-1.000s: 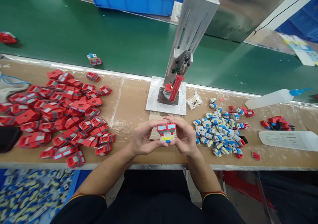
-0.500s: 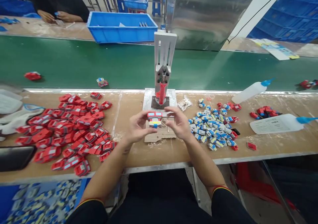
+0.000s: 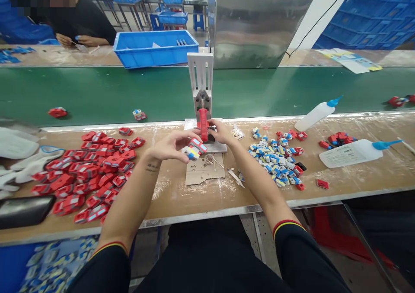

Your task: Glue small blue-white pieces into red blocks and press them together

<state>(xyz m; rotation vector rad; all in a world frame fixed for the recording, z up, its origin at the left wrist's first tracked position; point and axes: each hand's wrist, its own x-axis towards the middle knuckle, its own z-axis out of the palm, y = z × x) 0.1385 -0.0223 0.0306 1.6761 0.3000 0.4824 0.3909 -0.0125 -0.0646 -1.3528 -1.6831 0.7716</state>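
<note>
In my left hand (image 3: 175,145) is a small toy vehicle (image 3: 195,149), red with white, blue and yellow parts, pinched between thumb and fingers in front of the toggle clamp. The clamp's red handle (image 3: 203,124) points down, mounted on an upright metal stand (image 3: 200,70). My right hand (image 3: 222,132) reaches in at the clamp's base, just right of the handle. Its thumb and fingers close around something by the clamp that is mostly hidden. Below the base lies a piece of cardboard (image 3: 201,174) with a rubber band and thin sticks.
Red toy shells (image 3: 97,163) are heaped on the left, white-and-blue pieces (image 3: 275,159) on the right. Two white bottles (image 3: 352,153) with blue nozzles lie at right. Behind runs a green conveyor belt (image 3: 259,94), then a blue crate (image 3: 155,53) and a co-worker's hands (image 3: 76,41).
My right hand has left the toy vehicle and moved forward to the clamp's base. My left hand keeps the vehicle, now tilted and a little to the left. The camera view has shifted.
</note>
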